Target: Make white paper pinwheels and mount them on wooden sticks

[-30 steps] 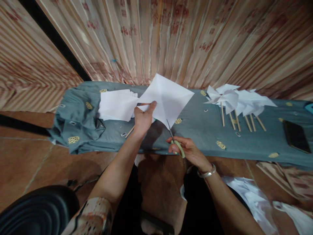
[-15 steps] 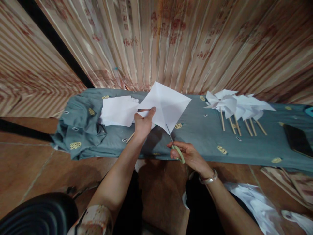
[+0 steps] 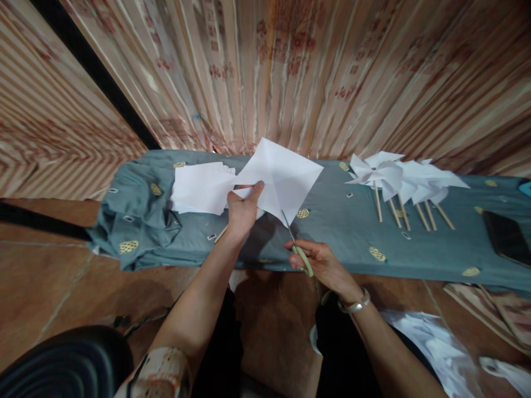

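Observation:
My left hand (image 3: pixel 243 207) pinches the left corner of a white square sheet of paper (image 3: pixel 284 177), held up like a diamond over a grey-blue cloth (image 3: pixel 332 226). A thin wooden stick shows between its fingers. My right hand (image 3: pixel 319 260) is closed round the pale green handles of a pair of scissors (image 3: pixel 296 243). The blades point up into the sheet's lower corner.
A stack of white sheets (image 3: pixel 201 188) lies left of the held sheet. Several paper pinwheels on wooden sticks (image 3: pixel 398 182) lie at the right, and a dark phone (image 3: pixel 504 237) farther right. Striped curtains hang behind. A black round seat (image 3: pixel 62 359) is at bottom left.
The view tilted, so everything sits lower in frame than a second ago. The hands, sheet and scissors kept nearly the same pose; in the last half second almost nothing moved.

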A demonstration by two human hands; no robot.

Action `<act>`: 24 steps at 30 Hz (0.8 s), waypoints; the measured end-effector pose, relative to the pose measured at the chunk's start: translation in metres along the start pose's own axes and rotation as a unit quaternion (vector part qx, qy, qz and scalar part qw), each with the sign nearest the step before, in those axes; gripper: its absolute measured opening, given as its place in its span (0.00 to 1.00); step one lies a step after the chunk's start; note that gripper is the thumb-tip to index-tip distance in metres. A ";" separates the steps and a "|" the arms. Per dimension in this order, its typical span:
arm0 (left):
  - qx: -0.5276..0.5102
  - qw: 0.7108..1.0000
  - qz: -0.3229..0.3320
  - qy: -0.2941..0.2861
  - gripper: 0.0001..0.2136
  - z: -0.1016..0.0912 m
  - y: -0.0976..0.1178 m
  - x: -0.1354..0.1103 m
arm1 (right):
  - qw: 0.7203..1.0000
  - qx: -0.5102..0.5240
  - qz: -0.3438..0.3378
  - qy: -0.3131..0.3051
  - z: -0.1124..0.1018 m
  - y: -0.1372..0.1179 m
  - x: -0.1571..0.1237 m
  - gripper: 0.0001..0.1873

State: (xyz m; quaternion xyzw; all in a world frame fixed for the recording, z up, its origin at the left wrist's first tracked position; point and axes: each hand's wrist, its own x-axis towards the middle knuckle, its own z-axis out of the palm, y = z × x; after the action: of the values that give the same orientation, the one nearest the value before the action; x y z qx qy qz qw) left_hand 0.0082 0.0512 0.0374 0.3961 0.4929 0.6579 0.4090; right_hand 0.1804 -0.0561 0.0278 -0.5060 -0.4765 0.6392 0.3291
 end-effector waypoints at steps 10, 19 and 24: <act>-0.017 1.000 0.017 -0.006 0.12 -0.001 -0.003 0.001 | 1.000 0.019 0.014 0.007 0.002 -0.001 0.000 0.27; -0.049 0.995 -0.021 -0.090 0.10 0.003 0.001 -0.007 | 0.999 0.009 -0.003 0.034 0.002 0.006 0.003 0.28; -0.033 0.995 -0.038 -0.090 0.09 0.005 -0.003 -0.013 | 0.999 0.016 -0.005 0.033 -0.001 0.010 0.004 0.29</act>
State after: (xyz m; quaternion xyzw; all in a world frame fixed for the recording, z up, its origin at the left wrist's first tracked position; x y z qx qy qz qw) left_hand 0.0178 0.0414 0.0343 0.4212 0.4464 0.6196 0.4893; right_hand 0.1805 -0.0554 0.0168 -0.5190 -0.4574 0.6283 0.3559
